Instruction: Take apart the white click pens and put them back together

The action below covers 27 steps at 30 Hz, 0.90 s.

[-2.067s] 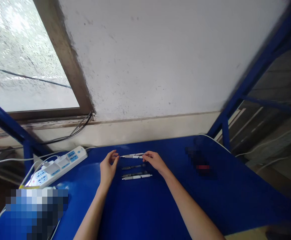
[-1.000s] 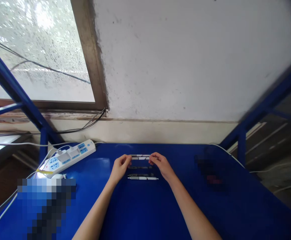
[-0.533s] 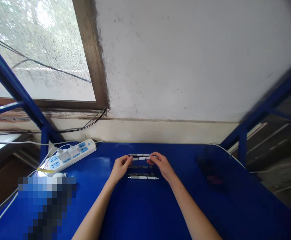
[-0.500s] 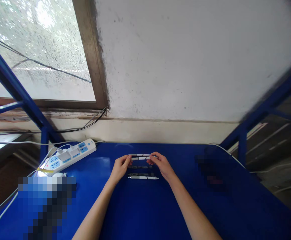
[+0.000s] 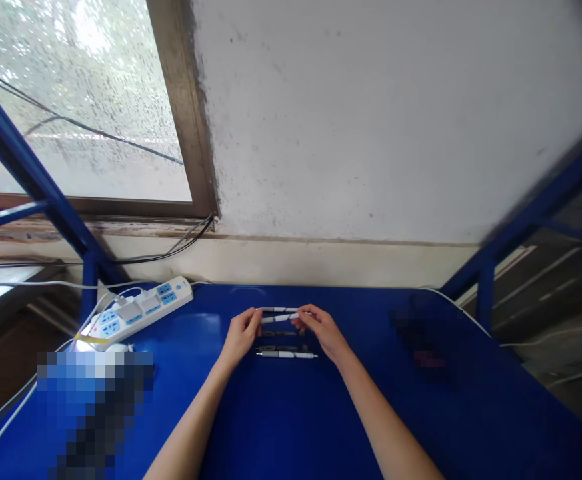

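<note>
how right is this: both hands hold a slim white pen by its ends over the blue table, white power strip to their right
Not quite: the white power strip with blue sockets lies to the hands' left, not their right, as the head view shows. The left hand and right hand do hold the slim white pen by its ends over the blue table.

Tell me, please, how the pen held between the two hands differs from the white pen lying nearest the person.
The held pen is pinched at its ends by the left hand and right hand; the nearest white pen lies untouched on the blue table. The held pen slants slightly, right end higher in the picture; the nearest white pen lies level. Both are slim, mostly white and run left to right.
</note>
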Each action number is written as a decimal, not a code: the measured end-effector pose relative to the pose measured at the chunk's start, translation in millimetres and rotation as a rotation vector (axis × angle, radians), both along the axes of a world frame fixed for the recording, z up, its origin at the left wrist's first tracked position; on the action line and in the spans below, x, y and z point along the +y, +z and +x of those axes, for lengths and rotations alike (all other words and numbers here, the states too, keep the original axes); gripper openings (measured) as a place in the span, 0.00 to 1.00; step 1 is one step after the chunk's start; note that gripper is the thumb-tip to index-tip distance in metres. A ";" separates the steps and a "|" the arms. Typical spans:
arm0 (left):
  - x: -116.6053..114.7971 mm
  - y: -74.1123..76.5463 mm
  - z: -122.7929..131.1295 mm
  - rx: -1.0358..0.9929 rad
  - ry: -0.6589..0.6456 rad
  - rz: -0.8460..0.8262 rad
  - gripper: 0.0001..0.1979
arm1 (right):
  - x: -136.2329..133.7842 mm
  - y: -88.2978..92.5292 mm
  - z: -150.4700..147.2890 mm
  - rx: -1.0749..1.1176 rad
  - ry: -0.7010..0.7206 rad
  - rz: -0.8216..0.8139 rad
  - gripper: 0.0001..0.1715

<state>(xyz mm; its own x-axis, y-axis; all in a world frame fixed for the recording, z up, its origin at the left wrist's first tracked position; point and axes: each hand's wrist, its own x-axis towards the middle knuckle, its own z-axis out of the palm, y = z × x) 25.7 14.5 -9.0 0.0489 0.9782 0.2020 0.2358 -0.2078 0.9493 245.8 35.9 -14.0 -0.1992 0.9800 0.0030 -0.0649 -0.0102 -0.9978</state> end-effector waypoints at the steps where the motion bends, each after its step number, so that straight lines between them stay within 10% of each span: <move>1: -0.1 0.5 0.3 -0.033 -0.013 -0.004 0.19 | 0.2 -0.5 0.0 0.003 0.002 -0.001 0.21; 19: 7.0 -3.7 -5.9 -0.246 0.132 -0.096 0.20 | 5.3 -1.5 10.3 0.143 -0.206 -0.094 0.20; 27: 5.6 -4.9 -6.2 -0.044 0.180 -0.031 0.18 | 7.5 -7.6 11.3 0.114 -0.232 -0.135 0.18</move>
